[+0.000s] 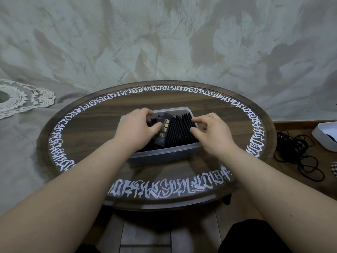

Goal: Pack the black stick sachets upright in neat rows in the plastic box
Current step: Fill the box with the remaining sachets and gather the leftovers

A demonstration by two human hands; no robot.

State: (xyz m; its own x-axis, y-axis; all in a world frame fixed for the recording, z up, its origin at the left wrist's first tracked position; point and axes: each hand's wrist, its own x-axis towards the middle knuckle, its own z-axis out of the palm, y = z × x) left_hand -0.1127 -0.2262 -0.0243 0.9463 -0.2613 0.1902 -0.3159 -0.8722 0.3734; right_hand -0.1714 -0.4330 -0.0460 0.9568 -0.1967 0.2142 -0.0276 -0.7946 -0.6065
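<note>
Many sachets: black stick sachets stand upright in close rows, filling the right part of the plastic box.
Loose sachet: one black sachet with gold print leans tilted against the left end of the rows, inside the box.
Left hand: over the box's left part, fingers curled, thumb touching the tilted sachet; whether it clamps it cannot be told.
Right hand: above the rows' right end, fingers bent and apart, gripping nothing.
Box location: centre of an oval wooden table edged with white lettering.
Surroundings: black cable on the floor at right; lace doily at left.
</note>
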